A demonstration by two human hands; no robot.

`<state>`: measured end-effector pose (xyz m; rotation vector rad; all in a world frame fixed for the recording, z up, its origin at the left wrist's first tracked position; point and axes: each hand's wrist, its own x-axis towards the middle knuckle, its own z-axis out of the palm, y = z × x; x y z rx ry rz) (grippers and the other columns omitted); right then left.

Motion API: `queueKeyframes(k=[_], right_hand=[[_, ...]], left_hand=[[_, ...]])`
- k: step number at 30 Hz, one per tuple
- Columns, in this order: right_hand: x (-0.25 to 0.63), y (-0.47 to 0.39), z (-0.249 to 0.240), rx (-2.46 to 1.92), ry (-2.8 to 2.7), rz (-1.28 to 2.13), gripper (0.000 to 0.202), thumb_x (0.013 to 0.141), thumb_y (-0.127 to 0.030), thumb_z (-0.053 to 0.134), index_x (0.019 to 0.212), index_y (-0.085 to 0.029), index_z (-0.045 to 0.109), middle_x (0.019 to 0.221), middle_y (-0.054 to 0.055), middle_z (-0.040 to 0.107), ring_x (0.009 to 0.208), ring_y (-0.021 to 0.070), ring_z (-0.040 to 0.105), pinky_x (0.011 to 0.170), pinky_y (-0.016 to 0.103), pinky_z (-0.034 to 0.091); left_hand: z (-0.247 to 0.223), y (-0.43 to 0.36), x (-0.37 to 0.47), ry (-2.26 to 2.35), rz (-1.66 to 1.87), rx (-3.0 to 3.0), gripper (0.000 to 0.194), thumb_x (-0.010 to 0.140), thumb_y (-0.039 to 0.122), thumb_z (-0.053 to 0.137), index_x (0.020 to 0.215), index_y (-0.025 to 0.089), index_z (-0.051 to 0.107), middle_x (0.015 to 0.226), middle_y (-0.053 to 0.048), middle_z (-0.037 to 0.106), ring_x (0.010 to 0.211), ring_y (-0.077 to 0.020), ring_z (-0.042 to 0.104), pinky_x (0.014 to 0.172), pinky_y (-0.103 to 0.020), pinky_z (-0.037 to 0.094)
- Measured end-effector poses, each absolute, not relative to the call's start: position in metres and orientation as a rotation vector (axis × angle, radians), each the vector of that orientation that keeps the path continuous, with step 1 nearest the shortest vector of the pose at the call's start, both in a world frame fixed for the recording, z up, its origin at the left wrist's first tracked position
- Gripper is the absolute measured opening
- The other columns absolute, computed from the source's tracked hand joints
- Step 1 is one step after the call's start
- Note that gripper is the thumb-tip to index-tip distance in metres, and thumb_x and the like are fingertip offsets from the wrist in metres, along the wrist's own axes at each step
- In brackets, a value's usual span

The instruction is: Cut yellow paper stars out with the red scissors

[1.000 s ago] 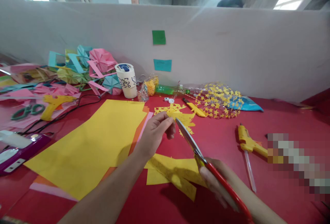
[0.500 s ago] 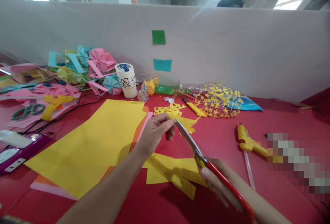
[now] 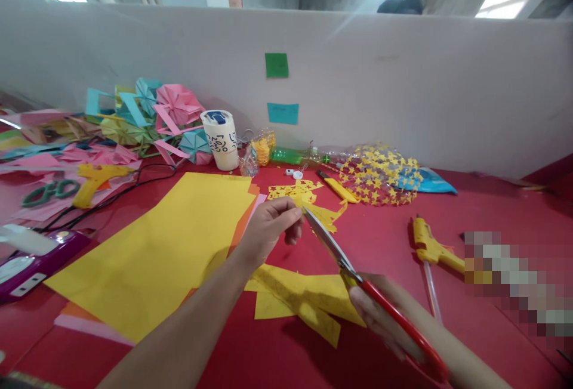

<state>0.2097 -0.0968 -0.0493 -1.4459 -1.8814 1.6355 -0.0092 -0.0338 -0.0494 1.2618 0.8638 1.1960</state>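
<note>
My left hand pinches a tiny yellow paper piece between thumb and fingers. My right hand is wrapped round red-handled scissors, whose blades point up and left, with their tips at the small piece. Under my hands, several yellow paper strips lie crossed on the red table. Yellow scraps with cut-out holes lie just beyond my left hand. Large yellow sheets rest on orange and pink ones to the left.
Behind stand a white cup and a green bottle. A yellow cutter lies by a star-covered clear object. One glue gun is at right, another at left, near green-handled scissors and a purple power strip.
The scissors and my right hand have shifted very slightly. My left hand keeps nearly the same place and pinch.
</note>
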Motion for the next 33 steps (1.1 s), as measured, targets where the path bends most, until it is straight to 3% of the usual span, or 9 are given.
queueKeyframes(k=[12,33], right_hand=[[0.2104,-0.0958,-0.0539,-1.512,-1.922,1.590,0.059,0.074,-0.078,0.038,0.063,-0.020,0.039,0.044,-0.009,0.033,0.030,0.0030,0.029,0.027,0.014,0.022],[0.2095,-0.0969,-0.0492,-1.540,-1.882,1.597,0.058,0.073,-0.077,0.041,0.062,-0.020,0.037,0.046,-0.009,0.031,0.030,0.0024,0.027,0.029,0.016,0.017]], left_hand=[[-0.0500,-0.0305,-0.0164,0.863,1.127,1.274,0.019,0.080,0.024,0.054,0.063,0.016,0.054,0.051,0.004,0.053,0.043,-0.0062,0.047,0.039,-0.017,0.038],[-0.0488,-0.0303,-0.0174,0.866,1.119,1.270,0.021,0.081,0.024,0.053,0.062,0.015,0.056,0.050,0.002,0.056,0.042,-0.0073,0.049,0.040,-0.018,0.039]])
